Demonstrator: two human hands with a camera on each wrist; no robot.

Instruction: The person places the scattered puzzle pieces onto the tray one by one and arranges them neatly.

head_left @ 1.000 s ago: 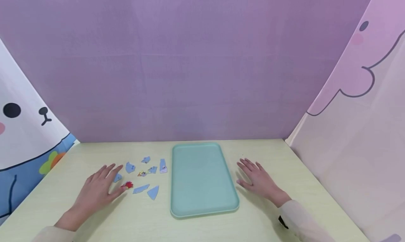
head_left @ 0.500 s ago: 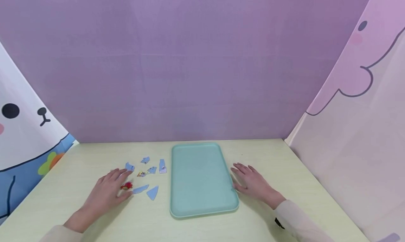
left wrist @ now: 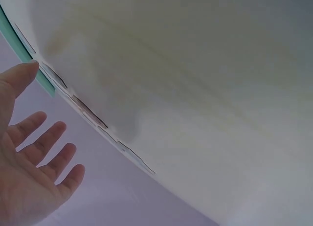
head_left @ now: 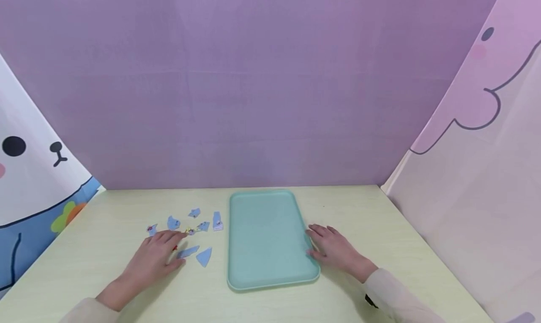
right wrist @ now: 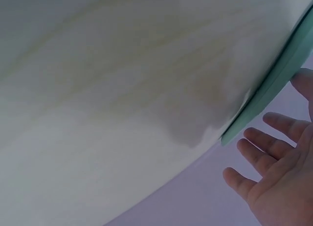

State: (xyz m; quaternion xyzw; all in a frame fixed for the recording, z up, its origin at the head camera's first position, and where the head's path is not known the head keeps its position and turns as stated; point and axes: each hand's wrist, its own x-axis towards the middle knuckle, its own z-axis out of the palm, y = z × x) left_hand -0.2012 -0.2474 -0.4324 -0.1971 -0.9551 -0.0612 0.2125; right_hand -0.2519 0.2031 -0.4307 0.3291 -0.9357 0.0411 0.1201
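Note:
My left hand [head_left: 154, 259] hovers with loosely spread fingers over several flat, irregular blue picture pieces on the table's left side. Beneath it a red-printed piece [head_left: 174, 248] is mostly hidden. Close to its fingertips are a small yellow-printed piece [head_left: 190, 231] and a blue strip [head_left: 188, 252]. A blue triangular piece [head_left: 204, 257] lies right of the thumb. At the right edge of a mint-green tray [head_left: 268, 243] is my right hand [head_left: 338, 250], fingers extended; contact with the rim cannot be told. Both wrist views show the palms holding nothing.
More blue pieces lie farther back, including one [head_left: 173, 223] behind the fingers and a rectangular one [head_left: 217, 221] near the tray's left edge. The pale table [head_left: 270, 309] ends at a purple cloth wall [head_left: 270, 102]. Printed curtains hang on both sides.
My left hand has moved right across the pieces, uncovering one at the left and covering most of the red one. My right hand has come left and nearer to the tray's edge.

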